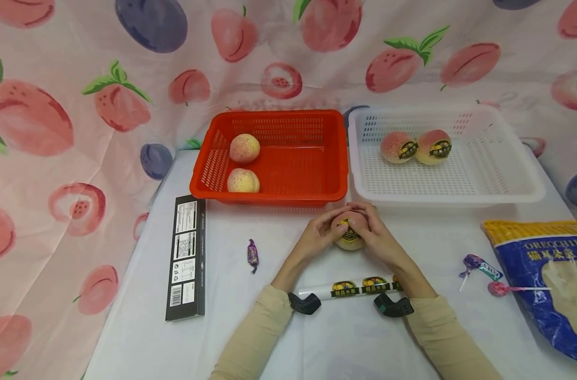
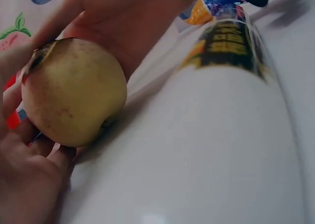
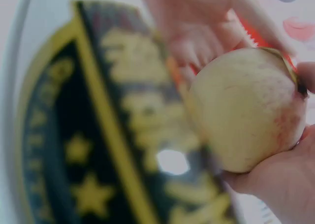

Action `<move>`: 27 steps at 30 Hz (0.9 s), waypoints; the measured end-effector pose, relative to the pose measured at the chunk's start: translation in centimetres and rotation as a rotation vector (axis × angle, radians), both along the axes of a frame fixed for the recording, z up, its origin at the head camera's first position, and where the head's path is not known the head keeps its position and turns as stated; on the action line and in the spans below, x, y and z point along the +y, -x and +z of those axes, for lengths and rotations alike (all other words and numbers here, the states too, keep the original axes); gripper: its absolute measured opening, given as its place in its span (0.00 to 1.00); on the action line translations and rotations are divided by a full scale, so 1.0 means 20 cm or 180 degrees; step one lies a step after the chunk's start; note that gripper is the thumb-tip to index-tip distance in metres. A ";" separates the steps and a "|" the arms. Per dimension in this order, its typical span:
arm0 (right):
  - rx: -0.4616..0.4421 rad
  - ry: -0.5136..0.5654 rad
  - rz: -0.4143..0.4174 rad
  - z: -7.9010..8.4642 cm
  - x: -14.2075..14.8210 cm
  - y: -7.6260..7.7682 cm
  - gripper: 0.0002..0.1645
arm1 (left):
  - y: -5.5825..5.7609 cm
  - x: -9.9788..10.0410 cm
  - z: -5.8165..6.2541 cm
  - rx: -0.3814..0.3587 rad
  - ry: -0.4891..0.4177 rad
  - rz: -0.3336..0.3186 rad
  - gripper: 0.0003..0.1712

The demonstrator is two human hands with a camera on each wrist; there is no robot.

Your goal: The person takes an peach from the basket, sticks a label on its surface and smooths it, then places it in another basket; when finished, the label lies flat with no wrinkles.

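Note:
Both hands hold one pink-and-yellow peach (image 1: 349, 245) between them, in front of the two baskets. The left hand (image 1: 315, 233) curls round its left side and the right hand (image 1: 379, 237) round its right. Both thumbs press on a black-and-gold label (image 1: 347, 230) on the peach, partly covering it. In the left wrist view the pale underside of the peach (image 2: 76, 93) shows, with the label's edge lifted at its upper left. The right wrist view shows the peach (image 3: 248, 111) between the fingers. A white roll of labels (image 1: 317, 291) lies below the hands, its right end behind the right wrist.
A red basket (image 1: 269, 196) with two unlabelled peaches stands at the back left. Beside it, a white basket (image 1: 478, 198) holds two labelled peaches. A black box (image 1: 186, 258) and a purple candy (image 1: 253, 256) lie left; lollipops (image 1: 497, 288) and a pasta bag (image 1: 530, 264) lie right.

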State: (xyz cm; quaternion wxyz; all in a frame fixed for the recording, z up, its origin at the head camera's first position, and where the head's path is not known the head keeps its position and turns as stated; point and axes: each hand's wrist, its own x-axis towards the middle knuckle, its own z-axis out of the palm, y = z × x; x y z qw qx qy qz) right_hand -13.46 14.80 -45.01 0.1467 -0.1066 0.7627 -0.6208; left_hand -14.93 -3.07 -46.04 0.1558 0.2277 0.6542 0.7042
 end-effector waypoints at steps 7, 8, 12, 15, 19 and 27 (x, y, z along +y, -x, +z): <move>-0.0145 0.0257 -0.0062 0.00 0.01 0.02 0.26 | 0.01 -0.01 -0.01 -0.0014 -0.0094 -0.0296 0.33; -0.0171 0.0299 -0.0021 -0.01 0.02 0.02 0.26 | 0.01 -0.01 -0.01 -0.0049 -0.0082 -0.0274 0.31; -0.0159 0.0388 0.0285 -0.01 0.05 0.02 0.27 | 0.01 -0.02 -0.01 -0.0211 -0.0119 -0.0200 0.25; -0.0031 0.0267 0.0511 -0.01 0.06 0.02 0.32 | 0.02 -0.02 -0.01 -0.0288 -0.0116 -0.0147 0.23; 0.0089 0.0082 0.0632 -0.02 0.06 0.02 0.39 | 0.02 -0.02 -0.01 -0.0271 -0.0073 -0.0119 0.22; -0.0303 0.0623 0.0525 -0.03 0.14 0.01 0.33 | 0.00 -0.02 -0.02 -0.0277 0.0005 -0.0240 0.29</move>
